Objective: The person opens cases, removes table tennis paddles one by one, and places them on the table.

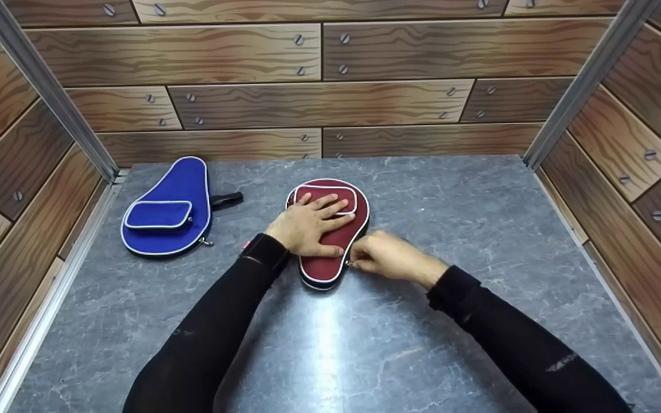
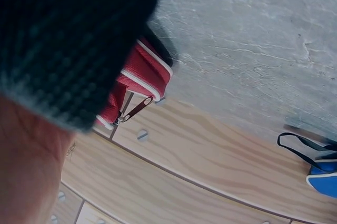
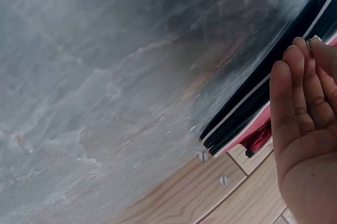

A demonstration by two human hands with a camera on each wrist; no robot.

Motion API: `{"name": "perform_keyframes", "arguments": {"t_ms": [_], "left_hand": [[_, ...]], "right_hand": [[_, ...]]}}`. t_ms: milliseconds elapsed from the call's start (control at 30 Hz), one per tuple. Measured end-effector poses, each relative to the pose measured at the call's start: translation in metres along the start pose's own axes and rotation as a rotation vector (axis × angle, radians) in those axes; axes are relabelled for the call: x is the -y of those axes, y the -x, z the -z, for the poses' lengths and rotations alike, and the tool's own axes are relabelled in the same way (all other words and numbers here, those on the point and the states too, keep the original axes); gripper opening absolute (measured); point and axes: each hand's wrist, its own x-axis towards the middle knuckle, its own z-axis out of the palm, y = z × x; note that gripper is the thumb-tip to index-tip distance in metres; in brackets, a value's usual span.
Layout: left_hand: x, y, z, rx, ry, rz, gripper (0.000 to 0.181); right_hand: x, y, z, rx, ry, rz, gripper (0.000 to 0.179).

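A red table tennis paddle case (image 1: 339, 235) with white piping and a small front pocket lies on the table, its narrow end toward me. My left hand (image 1: 310, 226) rests on it with fingers spread, pressing across the pocket and middle. At the case's right edge, near the narrow end, my right hand (image 1: 391, 255) pinches the metal zipper pull (image 3: 310, 42) between thumb and fingertips. The right wrist view shows the dark side wall (image 3: 247, 105) of the case along those fingers. In the left wrist view the pocket's zipper tab (image 2: 139, 109) hangs at the case's far side.
To the left lies a blue paddle case (image 1: 178, 186) with a front pocket and a black strap (image 1: 227, 199). The grey marbled table (image 1: 451, 206) is enclosed by wood-patterned walls (image 1: 250, 54) with metal corner rails.
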Motion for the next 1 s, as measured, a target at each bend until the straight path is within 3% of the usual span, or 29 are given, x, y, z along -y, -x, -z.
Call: {"name": "perform_keyframes", "arguments": {"t_ms": [400, 1000], "left_hand": [[0.003, 0.0, -0.002, -0.023, -0.018, 0.006, 0.083], [0.008, 0.011, 0.0, -0.04, -0.009, 0.068, 0.079]], "right_hand": [[0.009, 0.005, 0.0, 0.029, 0.005, 0.023, 0.007], [-0.012, 0.014, 0.011, 0.015, 0.029, -0.032, 0.006]]}}
